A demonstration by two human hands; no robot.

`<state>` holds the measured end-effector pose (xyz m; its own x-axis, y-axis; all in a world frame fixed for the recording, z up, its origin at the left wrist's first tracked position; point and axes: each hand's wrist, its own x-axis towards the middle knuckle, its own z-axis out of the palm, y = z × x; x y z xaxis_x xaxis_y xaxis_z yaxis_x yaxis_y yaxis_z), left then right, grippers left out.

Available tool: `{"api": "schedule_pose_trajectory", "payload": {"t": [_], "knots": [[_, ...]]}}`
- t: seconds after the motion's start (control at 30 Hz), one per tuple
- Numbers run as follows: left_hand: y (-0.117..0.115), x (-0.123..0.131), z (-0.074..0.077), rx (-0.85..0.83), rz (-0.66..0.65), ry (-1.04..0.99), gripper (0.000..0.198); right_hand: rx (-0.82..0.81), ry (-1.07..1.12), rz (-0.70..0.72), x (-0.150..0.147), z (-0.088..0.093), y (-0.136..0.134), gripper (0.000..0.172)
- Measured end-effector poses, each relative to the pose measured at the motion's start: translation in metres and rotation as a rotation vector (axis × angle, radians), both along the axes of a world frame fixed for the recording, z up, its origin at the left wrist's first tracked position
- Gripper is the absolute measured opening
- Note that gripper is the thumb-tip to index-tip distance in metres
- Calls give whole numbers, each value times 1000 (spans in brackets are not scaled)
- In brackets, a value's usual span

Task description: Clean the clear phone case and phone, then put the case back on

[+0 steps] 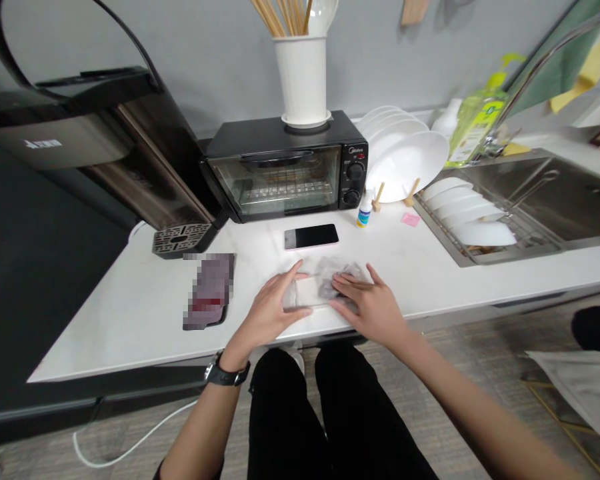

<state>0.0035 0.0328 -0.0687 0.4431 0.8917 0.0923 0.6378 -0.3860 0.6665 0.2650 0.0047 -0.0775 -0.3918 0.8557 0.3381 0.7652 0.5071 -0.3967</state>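
**Both hands flat on a clear bag at the worktop's front edge**

At the far left a black coffee machine (105,133) stands at the back of the white worktop (130,313), its drip grate just in front of it. Nearer me lies a dark case (209,291), well apart from my hands. My left hand (273,310), with a black watch (225,373) on the wrist, rests open on the left end of a crumpled clear plastic bag (325,287), fingers spread and laid against it, not closed around it. The bag lies near the front edge of the worktop, between my two hands. Behind it, a phone (311,237) lies face up, and behind that stands a black toaster oven (285,170) with a white utensil holder (303,80) on top. My right hand (373,308) presses flat on the bag's right side, fingers together and stretched out. A small bottle (365,210) stands just right of the oven, beside a rack of white plates (405,157). Farther right is the sink (555,193), with more plates in its drainer.
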Motion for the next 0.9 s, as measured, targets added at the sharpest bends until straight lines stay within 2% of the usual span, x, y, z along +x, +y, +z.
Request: {"api": "schedule_pose_trajectory", "payload": {"t": [0.13,0.23,0.4,0.5,0.57,0.7,0.83,0.9], "knots": [[-1,-1,1,-52,83,-43,100,-25,40,150,-48,1,4,51],[-3,0,2,-93,148,-68,103,-83,89,233,-54,2,-2,50],[-4,3,3,-54,84,-56,103,-119,81,155,-4,1,-17,39],[-2,3,3,-40,54,-60,101,-62,24,41,27,1,-20,35],[-1,4,2,-28,49,-47,100,-14,-7,-19,34,1,-18,35],[1,2,1,6,27,-19,101,14,-7,-14,7,-1,-7,45],[0,0,0,1,49,27,98,-12,44,150,-37,-1,1,53],[0,-2,0,4,53,42,96,-26,52,213,-44,0,2,53]]}}
